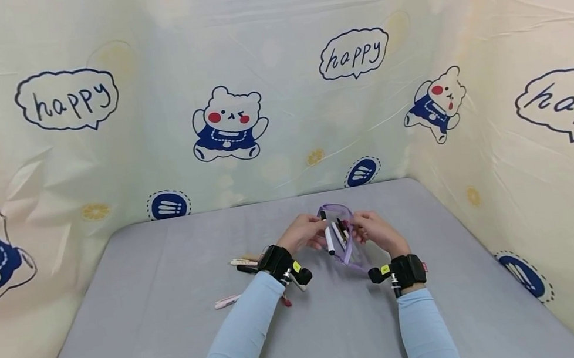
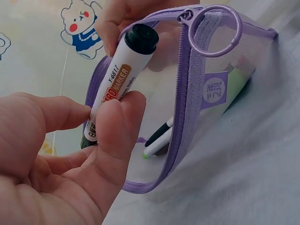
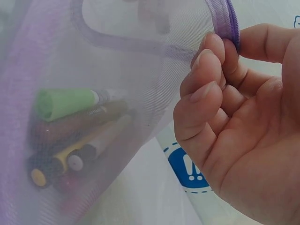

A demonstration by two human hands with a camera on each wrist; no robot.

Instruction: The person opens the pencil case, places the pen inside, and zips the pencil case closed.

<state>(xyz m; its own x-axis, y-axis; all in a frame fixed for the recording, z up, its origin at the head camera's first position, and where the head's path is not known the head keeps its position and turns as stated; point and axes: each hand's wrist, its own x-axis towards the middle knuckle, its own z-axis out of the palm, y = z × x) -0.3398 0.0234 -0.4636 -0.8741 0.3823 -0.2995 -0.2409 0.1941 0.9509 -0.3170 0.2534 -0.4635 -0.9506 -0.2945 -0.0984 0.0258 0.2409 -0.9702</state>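
Note:
A white marker with dark caps (image 2: pixel 119 77) is pinched between the thumb and fingers of my left hand (image 1: pixel 304 232), at the unzipped mouth of a purple mesh pencil case (image 2: pixel 180 117). My right hand (image 1: pixel 375 231) pinches the case's zippered rim (image 3: pixel 229 28) between thumb and fingers. Inside the case, several pens and markers lie together, among them a green-capped one (image 3: pixel 65 103) and one with a yellow end (image 3: pixel 40 177). A purple ring (image 2: pixel 215 30) hangs from the zipper pull.
On the grey-covered table (image 1: pixel 168 346), left of the case, lie several more pens, among them a black one (image 1: pixel 246 269) and a pale pink one (image 1: pixel 226 301), partly hidden by my left forearm. A printed curtain (image 1: pixel 290 113) surrounds the table's back and sides.

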